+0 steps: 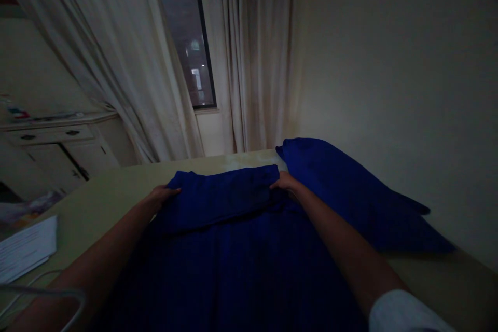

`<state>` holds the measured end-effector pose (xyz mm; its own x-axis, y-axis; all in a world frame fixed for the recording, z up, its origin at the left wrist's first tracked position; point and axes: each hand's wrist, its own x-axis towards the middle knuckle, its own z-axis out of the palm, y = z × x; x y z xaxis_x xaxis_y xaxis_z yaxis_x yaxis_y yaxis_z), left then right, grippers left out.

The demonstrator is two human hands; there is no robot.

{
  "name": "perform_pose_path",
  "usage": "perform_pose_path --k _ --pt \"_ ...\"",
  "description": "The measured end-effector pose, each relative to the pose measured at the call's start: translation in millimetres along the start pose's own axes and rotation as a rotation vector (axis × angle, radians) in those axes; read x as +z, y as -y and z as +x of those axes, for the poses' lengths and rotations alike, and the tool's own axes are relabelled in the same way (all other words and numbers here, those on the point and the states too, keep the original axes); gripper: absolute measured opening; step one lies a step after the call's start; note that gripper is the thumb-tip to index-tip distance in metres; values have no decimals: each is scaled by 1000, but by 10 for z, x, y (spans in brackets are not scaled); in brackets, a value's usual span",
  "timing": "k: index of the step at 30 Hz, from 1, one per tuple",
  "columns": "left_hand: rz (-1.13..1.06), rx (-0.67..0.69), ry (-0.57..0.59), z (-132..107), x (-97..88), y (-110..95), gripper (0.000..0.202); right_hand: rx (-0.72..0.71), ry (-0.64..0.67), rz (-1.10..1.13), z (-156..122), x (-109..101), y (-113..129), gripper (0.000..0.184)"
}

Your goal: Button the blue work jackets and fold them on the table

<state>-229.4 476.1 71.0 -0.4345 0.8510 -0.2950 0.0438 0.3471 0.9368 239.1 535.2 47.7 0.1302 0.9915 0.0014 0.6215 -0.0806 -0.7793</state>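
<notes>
Blue cloth (223,197) lies across the near middle of the pale table (97,202), far end doubled over into a flap. Left hand (161,194) pinches the flap's left end, thumb on top; right hand (286,181) pinches its right end — cloth stretched between them. More blue fabric (342,181) sits just right, by the wall; from here I can't tell if it's joined. Papers (29,246) and a white cable (49,290) at left — curtains (257,57) and window (187,36) behind.
</notes>
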Motion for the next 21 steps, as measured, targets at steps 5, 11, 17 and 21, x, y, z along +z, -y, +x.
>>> perform_pose_path --k 5,11,17,21 --pt "-356 322 -103 65 193 -615 40 -133 -108 79 412 -208 488 68" --pt "-293 247 77 44 -1 -735 36 -122 -81 287 347 -462 501 73" --pt "-118 312 88 -268 -271 -278 41 -232 42 255 -113 -460 143 39" --pt "-16 378 38 -437 -545 -166 32 -288 -66 218 -267 -505 32 35"
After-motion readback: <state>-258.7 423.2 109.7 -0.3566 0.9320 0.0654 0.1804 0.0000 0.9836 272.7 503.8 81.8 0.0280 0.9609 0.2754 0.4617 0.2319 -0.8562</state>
